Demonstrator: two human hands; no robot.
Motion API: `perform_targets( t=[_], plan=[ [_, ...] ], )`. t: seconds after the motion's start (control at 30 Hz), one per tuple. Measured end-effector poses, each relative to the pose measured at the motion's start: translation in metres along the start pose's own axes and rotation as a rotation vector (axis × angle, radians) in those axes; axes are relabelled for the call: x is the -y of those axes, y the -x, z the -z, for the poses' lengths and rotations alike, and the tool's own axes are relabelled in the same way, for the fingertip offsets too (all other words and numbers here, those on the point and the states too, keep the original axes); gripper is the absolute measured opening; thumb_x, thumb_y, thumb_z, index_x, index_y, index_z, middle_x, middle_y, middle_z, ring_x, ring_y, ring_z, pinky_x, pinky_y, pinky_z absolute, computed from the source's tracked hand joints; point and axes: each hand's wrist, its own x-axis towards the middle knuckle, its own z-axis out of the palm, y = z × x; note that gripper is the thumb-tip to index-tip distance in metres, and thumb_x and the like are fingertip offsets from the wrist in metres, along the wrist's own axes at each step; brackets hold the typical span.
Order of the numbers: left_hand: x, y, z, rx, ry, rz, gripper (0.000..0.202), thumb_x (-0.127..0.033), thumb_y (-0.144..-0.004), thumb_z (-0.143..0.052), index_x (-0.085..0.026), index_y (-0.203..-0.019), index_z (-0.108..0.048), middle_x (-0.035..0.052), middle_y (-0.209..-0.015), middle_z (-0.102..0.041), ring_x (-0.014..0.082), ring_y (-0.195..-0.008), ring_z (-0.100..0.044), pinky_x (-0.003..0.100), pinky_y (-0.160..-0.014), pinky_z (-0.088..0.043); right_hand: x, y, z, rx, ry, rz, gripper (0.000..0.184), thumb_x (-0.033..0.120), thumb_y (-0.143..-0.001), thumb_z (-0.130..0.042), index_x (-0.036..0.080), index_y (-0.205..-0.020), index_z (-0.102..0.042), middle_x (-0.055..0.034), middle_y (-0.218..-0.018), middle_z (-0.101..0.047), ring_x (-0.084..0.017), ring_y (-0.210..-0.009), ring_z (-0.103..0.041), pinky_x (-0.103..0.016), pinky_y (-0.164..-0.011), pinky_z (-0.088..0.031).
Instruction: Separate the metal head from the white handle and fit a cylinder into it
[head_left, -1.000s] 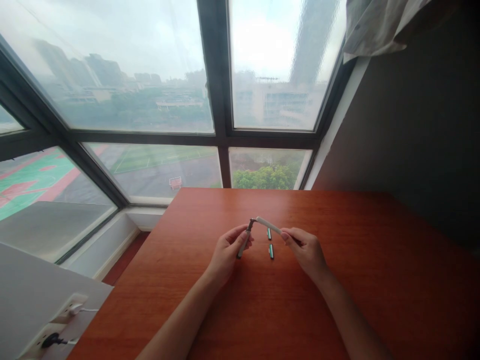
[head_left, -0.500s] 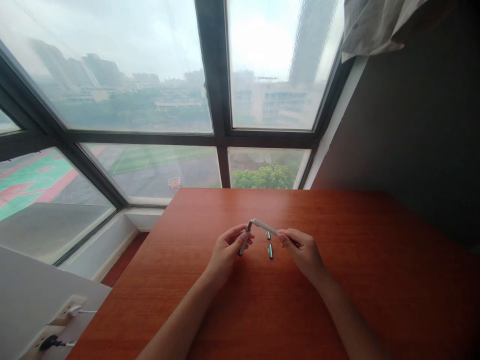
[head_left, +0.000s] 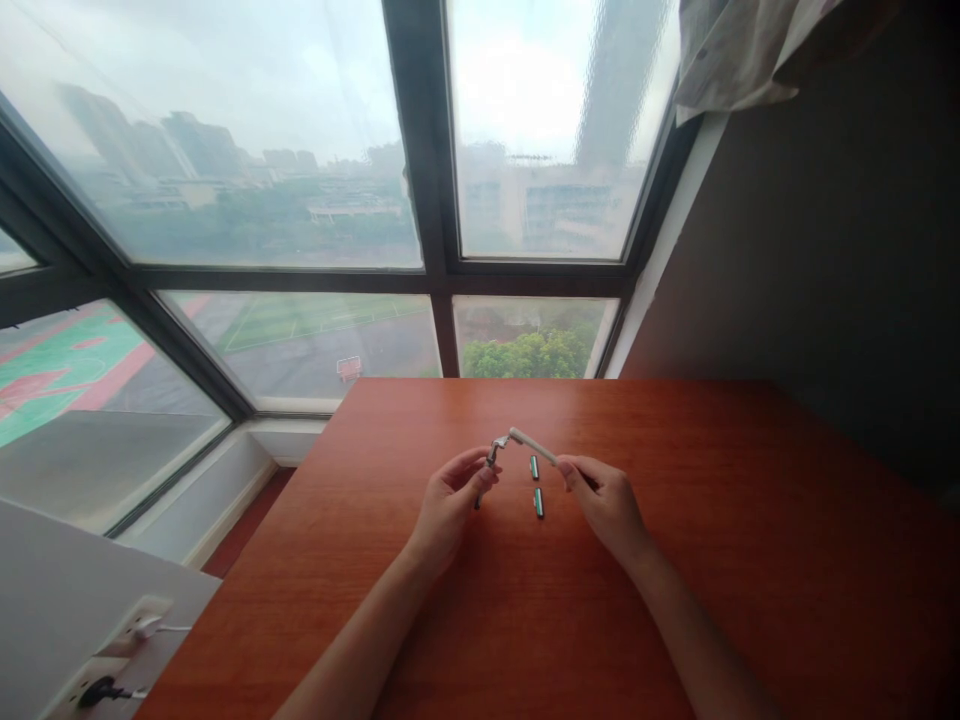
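Observation:
My left hand [head_left: 450, 500] is closed around a razor handle [head_left: 491, 455], its silvery bare head pointing up and right. My right hand [head_left: 604, 500] grips a slim pale toothbrush [head_left: 534, 445] by its right end. The toothbrush slants up to the left, and its tip is close to the razor's head; whether they touch I cannot tell. Between the hands, two green-and-black razor cartridges lie on the table: a farther one [head_left: 534, 467] and a nearer one [head_left: 538, 503].
The reddish-brown wooden table [head_left: 510, 620] runs up to large windows with a dark frame [head_left: 442, 283]. At lower left, wall sockets [head_left: 127, 635] hold plugs with cords. A pale cloth [head_left: 742, 60] hangs at upper right.
The toothbrush tip has drawn slightly up and right, opening a view of the razor's metal head. The razor has tilted a little in my left hand. The farther cartridge shows more fully.

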Motion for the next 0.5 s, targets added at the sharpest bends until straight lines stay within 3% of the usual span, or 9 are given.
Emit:
perform_targets(
  t=[0.5],
  plan=[
    [-0.0052, 0.0025, -0.0060, -0.119, -0.097, -0.053, 0.025, -0.022, -0.063, -0.079, -0.017, -0.086, -0.074, 0.0048, -0.085, -0.074, 0.0155, -0.077, -0.064, 0.025, -0.074, -0.049, -0.0050, 0.0029, -0.0060, 0.142, -0.098, -0.087, 0.043, 0.045, -0.092, -0.043, 0.013, -0.090, -0.072, 0.0022, -0.056, -0.046, -0.011, -0.053, -0.043, -0.023, -0.051, -0.030]
  ],
)
